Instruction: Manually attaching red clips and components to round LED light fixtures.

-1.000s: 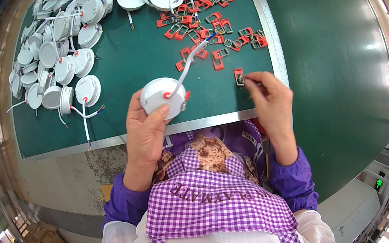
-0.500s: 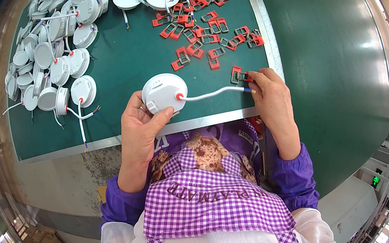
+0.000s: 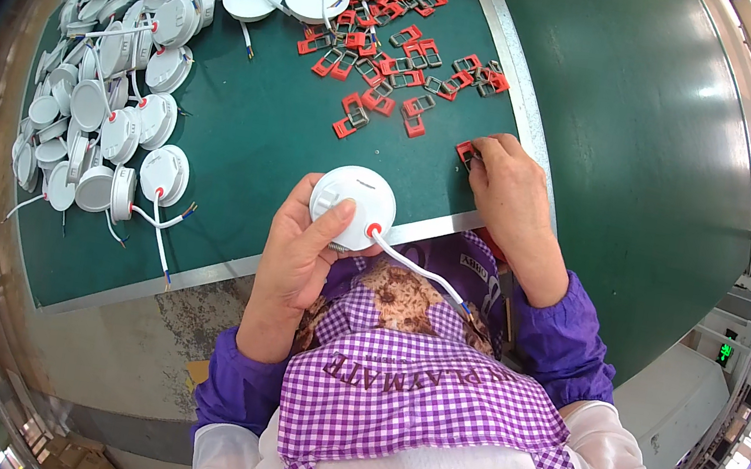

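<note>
My left hand grips a round white lamp housing with a small red bushing on its rim. A white cable runs from that bushing down toward my lap. My right hand rests at the table's near right corner, fingertips pinching a red clip on the green table top. The hands are about a hand's width apart.
A loose heap of red clips lies beyond my right hand. Several white lamp housings with short cables are piled along the left and far side. The table's metal edge runs in front of me; green floor lies to the right.
The lamp housing has been turned in my left hand, so its cable swung from pointing away, round to the right, down to my lap. My right hand stays at the red clip.
</note>
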The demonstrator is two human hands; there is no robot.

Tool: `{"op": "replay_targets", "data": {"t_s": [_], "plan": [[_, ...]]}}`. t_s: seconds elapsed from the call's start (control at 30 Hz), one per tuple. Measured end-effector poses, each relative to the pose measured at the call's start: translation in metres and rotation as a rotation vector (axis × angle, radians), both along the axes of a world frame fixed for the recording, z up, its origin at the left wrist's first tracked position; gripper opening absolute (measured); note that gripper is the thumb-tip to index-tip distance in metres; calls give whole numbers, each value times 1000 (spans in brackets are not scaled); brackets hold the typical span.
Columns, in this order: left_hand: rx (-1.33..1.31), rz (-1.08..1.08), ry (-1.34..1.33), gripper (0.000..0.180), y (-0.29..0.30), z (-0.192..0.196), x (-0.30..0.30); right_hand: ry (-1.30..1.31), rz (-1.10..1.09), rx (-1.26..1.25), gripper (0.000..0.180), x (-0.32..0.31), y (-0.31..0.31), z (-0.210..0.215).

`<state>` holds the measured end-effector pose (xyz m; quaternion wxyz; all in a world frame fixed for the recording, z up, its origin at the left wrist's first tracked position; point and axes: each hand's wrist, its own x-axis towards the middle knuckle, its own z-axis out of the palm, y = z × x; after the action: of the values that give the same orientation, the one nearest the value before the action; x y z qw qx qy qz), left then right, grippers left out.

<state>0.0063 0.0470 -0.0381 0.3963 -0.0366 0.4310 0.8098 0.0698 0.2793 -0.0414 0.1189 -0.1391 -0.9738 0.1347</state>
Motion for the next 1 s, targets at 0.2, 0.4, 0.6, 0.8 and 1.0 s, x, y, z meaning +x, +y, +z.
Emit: {"op": "replay_targets", "data": {"t_s": [0.2, 0.4, 0.6, 0.8, 1.0], "plan": [[-139, -94, 108, 39, 10, 2, 0, 295, -62, -116, 14, 1, 15, 4], [-198, -123, 224, 37, 16, 6, 3, 228, 67, -612, 14, 3, -26, 35], [-261, -51, 344, 31, 19, 7, 5, 163, 108, -696, 13, 10, -47, 36], [-323, -13, 515, 29, 18, 1, 6, 231, 186, -653, 12, 10, -59, 29], [-382, -73, 659, 28, 14, 7, 2, 228, 190, -606, 12, 11, -62, 30]]}}
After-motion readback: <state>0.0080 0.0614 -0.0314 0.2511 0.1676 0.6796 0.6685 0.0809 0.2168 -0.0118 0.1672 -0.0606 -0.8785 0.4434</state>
